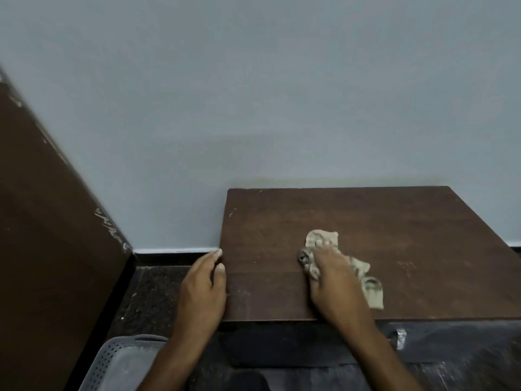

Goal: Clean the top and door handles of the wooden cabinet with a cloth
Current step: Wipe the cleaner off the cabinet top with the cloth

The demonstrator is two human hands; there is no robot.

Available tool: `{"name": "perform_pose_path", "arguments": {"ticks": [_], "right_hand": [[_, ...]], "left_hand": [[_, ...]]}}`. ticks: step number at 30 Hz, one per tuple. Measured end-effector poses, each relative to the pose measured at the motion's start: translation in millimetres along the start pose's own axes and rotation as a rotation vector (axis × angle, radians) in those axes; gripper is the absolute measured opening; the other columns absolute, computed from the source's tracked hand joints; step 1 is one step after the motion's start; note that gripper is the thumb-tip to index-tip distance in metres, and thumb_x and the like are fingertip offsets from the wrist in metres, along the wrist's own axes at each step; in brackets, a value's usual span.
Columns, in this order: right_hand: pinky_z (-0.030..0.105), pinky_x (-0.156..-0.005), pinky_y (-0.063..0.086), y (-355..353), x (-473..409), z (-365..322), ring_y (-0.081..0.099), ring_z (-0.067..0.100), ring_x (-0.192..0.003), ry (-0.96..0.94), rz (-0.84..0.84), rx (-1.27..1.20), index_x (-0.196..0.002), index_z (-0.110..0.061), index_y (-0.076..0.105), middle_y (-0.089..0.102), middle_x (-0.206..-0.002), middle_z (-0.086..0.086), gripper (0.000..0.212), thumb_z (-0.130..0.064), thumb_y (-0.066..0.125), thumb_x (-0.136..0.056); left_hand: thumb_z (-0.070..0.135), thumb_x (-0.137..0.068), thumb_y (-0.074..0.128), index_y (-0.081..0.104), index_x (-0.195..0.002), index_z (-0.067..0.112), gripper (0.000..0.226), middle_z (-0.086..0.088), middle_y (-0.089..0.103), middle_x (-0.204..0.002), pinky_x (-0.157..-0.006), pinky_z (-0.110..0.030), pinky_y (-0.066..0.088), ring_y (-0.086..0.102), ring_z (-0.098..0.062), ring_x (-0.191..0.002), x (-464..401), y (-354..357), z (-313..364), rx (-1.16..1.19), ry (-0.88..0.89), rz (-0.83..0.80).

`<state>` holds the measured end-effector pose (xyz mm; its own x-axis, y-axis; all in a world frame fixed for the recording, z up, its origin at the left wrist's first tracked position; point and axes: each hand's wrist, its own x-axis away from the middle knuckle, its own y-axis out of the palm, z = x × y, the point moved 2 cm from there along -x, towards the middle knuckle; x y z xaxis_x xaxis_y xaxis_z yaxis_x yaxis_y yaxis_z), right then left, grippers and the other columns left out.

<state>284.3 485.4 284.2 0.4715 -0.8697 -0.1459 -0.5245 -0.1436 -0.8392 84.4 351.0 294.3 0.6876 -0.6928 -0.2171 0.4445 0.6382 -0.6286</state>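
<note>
The crumpled beige cloth [349, 266] is pressed by the right hand [332, 280], fingers curled on it, near the front edge of the dark brown wooden cabinet top [394, 221]. The left edge is steadied by the left hand [203, 289], fingers straight. Back corners could be missed, since the bunched cloth covers little.

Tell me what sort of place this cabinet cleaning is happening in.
Probably a room in a home, though that is a guess. A low wooden cabinet stands against a plain painted wall with a dark skirting strip, on a dark speckled floor. A perforated plastic basket sits beside it.
</note>
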Motion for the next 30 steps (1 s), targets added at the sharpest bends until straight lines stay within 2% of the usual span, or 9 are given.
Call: {"name": "perform_pose_path", "arguments": {"ticks": [3, 7, 9, 14, 16, 20, 23, 27, 30], "right_hand": [[0.041, -0.112, 0.040, 33.3, 25.5, -58.9, 0.057, 0.028, -0.120, -0.184, -0.098, -0.082, -0.124, -0.014, 0.062, 0.063, -0.127, 0.008, 0.045, -0.012, 0.050, -0.081], [0.032, -0.119, 0.030, 61.7, 14.6, -115.3, 0.049, 0.019, -0.132, -0.607, -0.353, -0.169, -0.135, -0.018, 0.054, 0.057, -0.139, 0.003, 0.051, -0.016, 0.050, -0.083], [0.031, -0.114, 0.035, 53.7, -22.0, -105.6, 0.052, 0.020, -0.125, -0.589, -0.381, -0.187, -0.128, -0.017, 0.059, 0.060, -0.134, 0.004, 0.039, -0.016, 0.048, -0.091], [0.036, -0.101, 0.041, 36.6, -115.8, -68.2, 0.057, 0.025, -0.110, -0.167, -0.063, 0.052, -0.116, -0.007, 0.061, 0.063, -0.117, 0.010, 0.029, -0.007, 0.044, -0.093], [0.039, -0.101, 0.043, 56.6, -108.4, -87.1, 0.057, 0.025, -0.109, -0.218, -0.102, 0.022, -0.114, -0.010, 0.063, 0.064, -0.116, 0.009, 0.032, -0.009, 0.044, -0.088], [0.038, -0.114, 0.038, 82.6, -88.2, -114.1, 0.051, 0.023, -0.128, -0.588, -0.334, -0.082, -0.125, -0.018, 0.060, 0.062, -0.131, 0.006, 0.034, -0.020, 0.047, -0.094], [0.040, -0.108, 0.040, 62.3, -150.9, -92.5, 0.053, 0.029, -0.124, -0.396, -0.287, -0.015, -0.123, -0.012, 0.059, 0.060, -0.131, 0.010, 0.029, -0.018, 0.048, -0.098], [0.041, -0.104, 0.041, 62.8, -177.2, -76.6, 0.054, 0.031, -0.118, -0.004, -0.055, 0.269, -0.120, -0.005, 0.059, 0.060, -0.124, 0.016, 0.031, -0.017, 0.047, -0.093], [0.041, -0.102, 0.044, 94.3, -143.1, -116.9, 0.056, 0.034, -0.118, -0.254, -0.144, 0.164, -0.119, -0.005, 0.062, 0.062, -0.124, 0.018, 0.032, -0.018, 0.051, -0.091]], "left_hand": [[0.012, -0.097, 0.051, 0.065, -0.125, 0.013, 0.031, 0.001, 0.064, -0.128, -0.099, -0.020, 0.037, 0.055, -0.007, -0.113, -4.9, 0.6, -5.8, 0.037, -0.027, 0.028], [0.011, -0.097, 0.050, 0.069, -0.120, 0.019, 0.031, 0.006, 0.066, -0.123, -0.093, -0.015, 0.038, 0.055, -0.001, -0.108, -17.8, -5.8, -13.7, 0.091, -0.078, 0.064], [0.011, -0.097, 0.050, 0.068, -0.121, 0.016, 0.030, 0.005, 0.066, -0.123, -0.095, -0.016, 0.038, 0.055, -0.001, -0.109, -26.8, -8.6, -17.9, 0.084, -0.075, 0.073], [0.016, -0.099, 0.048, 0.065, -0.125, 0.016, 0.031, 0.005, 0.064, -0.126, -0.097, -0.019, 0.038, 0.053, 0.000, -0.110, -49.3, -3.1, -23.0, 0.112, -0.093, 0.035], [0.016, -0.099, 0.049, 0.065, -0.125, 0.014, 0.030, 0.002, 0.064, -0.126, -0.097, -0.019, 0.037, 0.053, -0.003, -0.112, -61.8, 1.0, -22.5, 0.119, -0.093, 0.051], [0.013, -0.098, 0.050, 0.066, -0.123, 0.010, 0.029, -0.004, 0.066, -0.126, -0.097, -0.020, 0.036, 0.057, -0.015, -0.118, -84.7, 5.7, -15.4, 0.099, -0.085, 0.079], [0.014, -0.097, 0.052, 0.064, -0.126, 0.011, 0.031, -0.001, 0.064, -0.127, -0.096, -0.019, 0.037, 0.055, -0.006, -0.112, -87.6, 4.6, -10.5, 0.079, -0.032, 0.059], [0.017, -0.098, 0.052, 0.062, -0.129, 0.014, 0.033, 0.002, 0.063, -0.128, -0.095, -0.021, 0.039, 0.052, -0.002, -0.111, -84.4, 1.6, -17.3, 0.097, -0.040, 0.058], [0.016, -0.098, 0.050, 0.062, -0.128, 0.012, 0.033, -0.002, 0.062, -0.131, -0.097, -0.021, 0.037, 0.053, -0.008, -0.115, -86.1, 5.6, -19.8, 0.084, -0.088, 0.062]]}}
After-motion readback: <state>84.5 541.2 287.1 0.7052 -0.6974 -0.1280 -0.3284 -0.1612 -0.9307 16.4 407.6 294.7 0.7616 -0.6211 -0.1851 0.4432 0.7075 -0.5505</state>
